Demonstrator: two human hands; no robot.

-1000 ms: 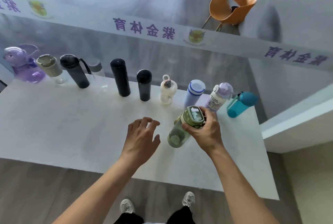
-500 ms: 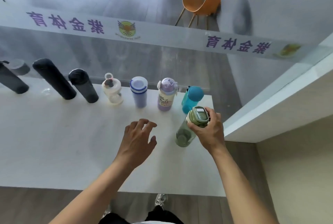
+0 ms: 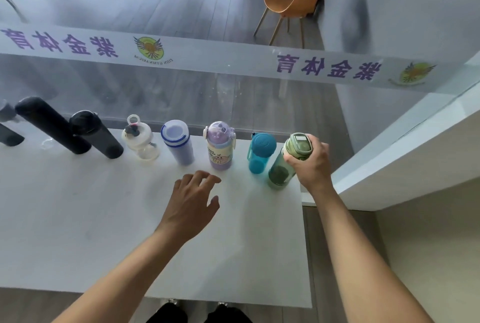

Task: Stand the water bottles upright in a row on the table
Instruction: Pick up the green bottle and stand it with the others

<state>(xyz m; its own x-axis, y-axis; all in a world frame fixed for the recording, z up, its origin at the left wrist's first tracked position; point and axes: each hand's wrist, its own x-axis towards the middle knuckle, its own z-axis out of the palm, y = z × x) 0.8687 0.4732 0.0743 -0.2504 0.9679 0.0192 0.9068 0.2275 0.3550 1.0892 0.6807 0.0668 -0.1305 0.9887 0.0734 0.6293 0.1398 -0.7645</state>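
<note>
Hands: right (image 3: pixel 309 164) grips green bottle (image 3: pixel 284 164) | left (image 3: pixel 191 203) over white table (image 3: pixel 65 218)

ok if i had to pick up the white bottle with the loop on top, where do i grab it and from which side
Probably by the narrow waist of the white bottle, coming from the near, table side. The body pinches in below the wide cap, so fingers would seat there. A black bottle stands close on its left and glass is behind. The top loop also looks hookable.
</note>
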